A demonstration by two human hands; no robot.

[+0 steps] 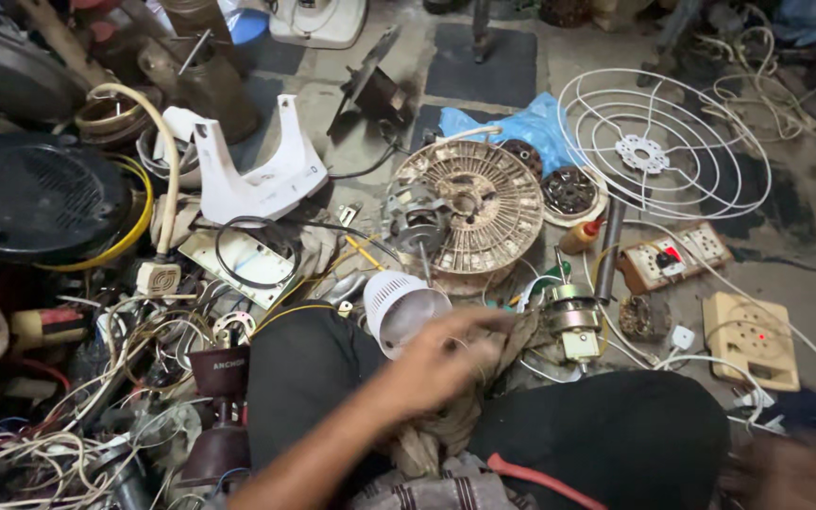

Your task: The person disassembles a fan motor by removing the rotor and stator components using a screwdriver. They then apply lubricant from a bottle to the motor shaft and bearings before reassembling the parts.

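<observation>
My left hand [450, 357] reaches forward over my black-trousered knee, blurred by motion. Its fingers stretch across a dirty grey rag [521, 342] that lies on my lap. I cannot tell if they grip it. Just left of the hand sits a white ribbed plastic motor cover [397, 304]. Right of the rag stands a small fan motor with a shaft [573, 321]. My right hand [790, 470] is a dark blur at the bottom right corner, near white cables, and whether it holds anything is hidden.
A worn round fan grille hub [479, 212] lies ahead, a white wire fan guard [663, 142] at the back right. A switch and socket board [677, 257] and a beige socket box [753, 338] lie right. Tangled wires [59, 416], a black fan housing [35, 194] and a white bracket [257, 175] crowd the left.
</observation>
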